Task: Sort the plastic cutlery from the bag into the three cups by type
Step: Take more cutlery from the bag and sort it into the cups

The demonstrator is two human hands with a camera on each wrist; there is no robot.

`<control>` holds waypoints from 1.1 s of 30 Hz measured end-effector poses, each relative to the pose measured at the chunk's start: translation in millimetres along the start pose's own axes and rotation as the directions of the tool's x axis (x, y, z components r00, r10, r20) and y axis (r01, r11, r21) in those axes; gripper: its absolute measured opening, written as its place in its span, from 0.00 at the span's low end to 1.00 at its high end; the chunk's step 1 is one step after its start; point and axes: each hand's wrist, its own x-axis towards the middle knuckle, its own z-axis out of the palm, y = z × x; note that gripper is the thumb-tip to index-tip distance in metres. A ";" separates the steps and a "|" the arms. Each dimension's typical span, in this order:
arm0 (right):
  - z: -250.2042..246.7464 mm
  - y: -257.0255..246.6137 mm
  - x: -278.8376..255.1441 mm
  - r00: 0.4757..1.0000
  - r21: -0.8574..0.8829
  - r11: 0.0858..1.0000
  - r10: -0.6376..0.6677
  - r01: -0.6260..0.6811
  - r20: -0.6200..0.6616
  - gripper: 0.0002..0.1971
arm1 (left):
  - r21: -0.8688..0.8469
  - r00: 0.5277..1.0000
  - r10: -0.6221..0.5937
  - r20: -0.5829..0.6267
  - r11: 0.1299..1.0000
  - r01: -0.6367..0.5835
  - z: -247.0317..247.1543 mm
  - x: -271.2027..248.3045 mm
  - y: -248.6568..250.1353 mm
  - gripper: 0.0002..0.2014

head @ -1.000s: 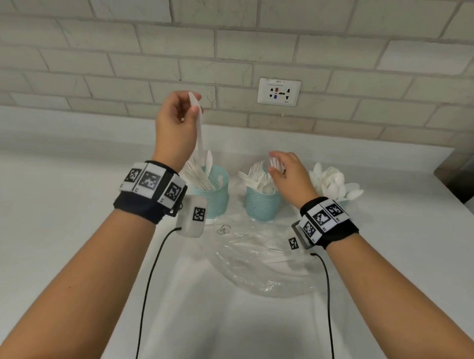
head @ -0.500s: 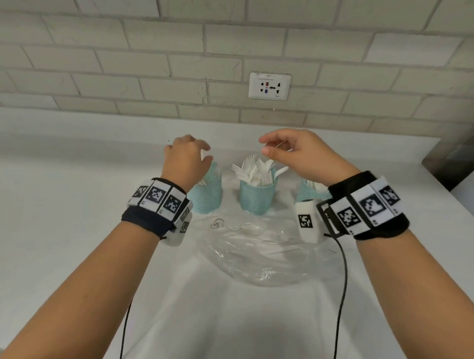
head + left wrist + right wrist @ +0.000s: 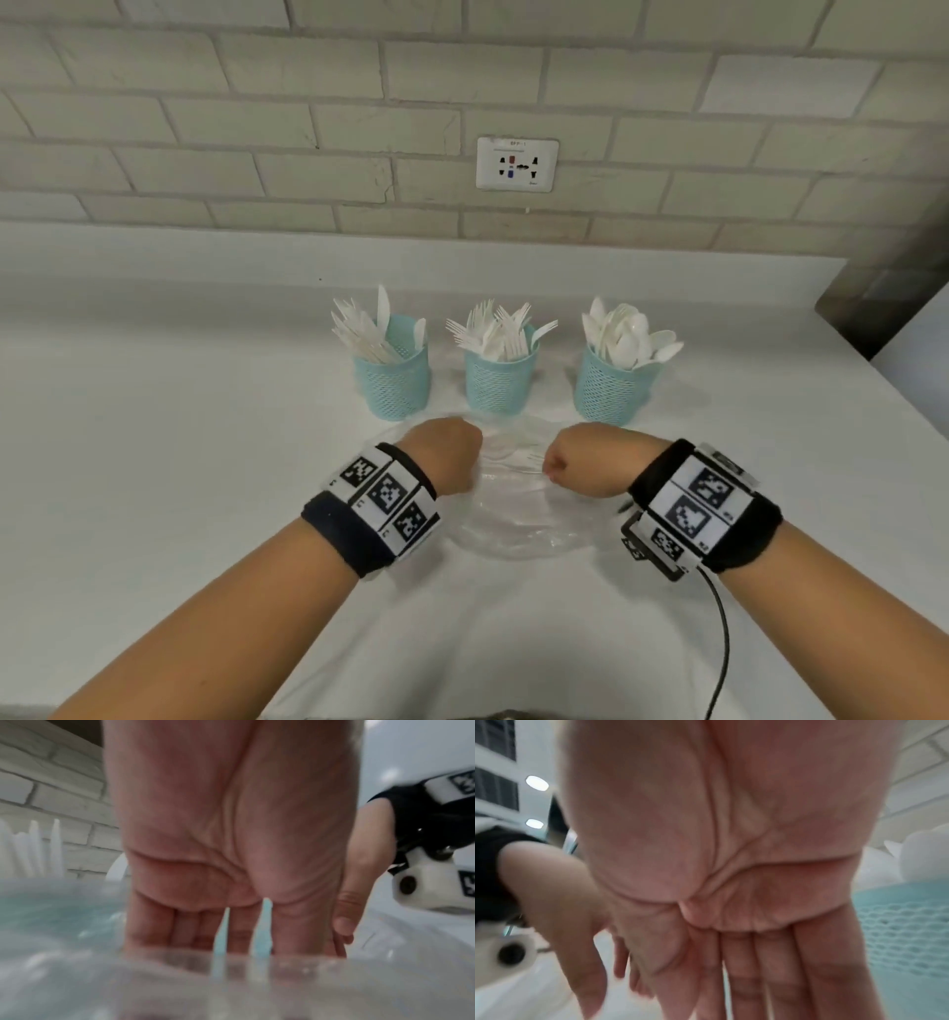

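Note:
Three teal mesh cups stand in a row: the left cup (image 3: 393, 383) holds knives, the middle cup (image 3: 500, 383) forks, the right cup (image 3: 611, 393) spoons. In front of them lies the clear plastic bag (image 3: 513, 519), with a white fork (image 3: 529, 459) faintly visible inside. My left hand (image 3: 445, 455) and right hand (image 3: 585, 460) both point down over the bag's far end, a short gap between them. The wrist views show the left hand's fingers (image 3: 190, 929) and the right hand's fingers (image 3: 770, 973) straight, holding nothing. The left fingertips are hidden behind the bag's plastic (image 3: 231, 983).
The white counter (image 3: 179, 437) runs back to a brick wall with a socket (image 3: 516, 164). A dark edge (image 3: 873, 308) closes the counter at the far right. A black cable (image 3: 721, 642) trails from my right wristband.
One second ago my left hand held a knife above the left cup and my right hand was at the fork cup. Both hands have since dropped empty to the bag.

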 end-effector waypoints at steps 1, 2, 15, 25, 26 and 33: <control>3.9 2.5 0.2 0.999 -0.071 0.997 0.040 -0.039 0.007 0.16 | 0.007 0.999 -0.042 -0.009 0.999 0.042 1.6 2.0 -1.9 0.22; 5.7 4.8 -0.3 0.997 -0.128 0.989 0.076 -0.075 0.005 0.16 | 0.011 0.997 -0.080 -0.014 0.997 0.080 1.7 3.9 -3.6 0.26; 24.2 6.0 19.4 0.985 -0.332 0.929 0.140 -0.165 -0.099 0.18 | 0.175 0.983 -0.183 0.004 0.968 0.179 9.2 38.6 1.8 0.26; 34.5 -4.0 26.5 0.993 -0.226 0.973 0.024 -0.050 -0.118 0.16 | -0.263 0.984 -0.139 -0.116 0.959 0.104 9.6 56.0 -7.4 0.24; 37.1 -6.3 28.2 0.994 -0.205 0.979 -0.012 -0.010 -0.107 0.17 | -0.302 0.980 -0.149 -0.131 0.948 0.104 10.0 57.9 -6.8 0.25; 22.1 6.7 27.2 0.966 0.076 0.997 0.050 -0.031 -0.255 0.20 | -0.365 0.995 -0.051 -0.082 0.931 0.018 25.6 58.5 1.8 0.28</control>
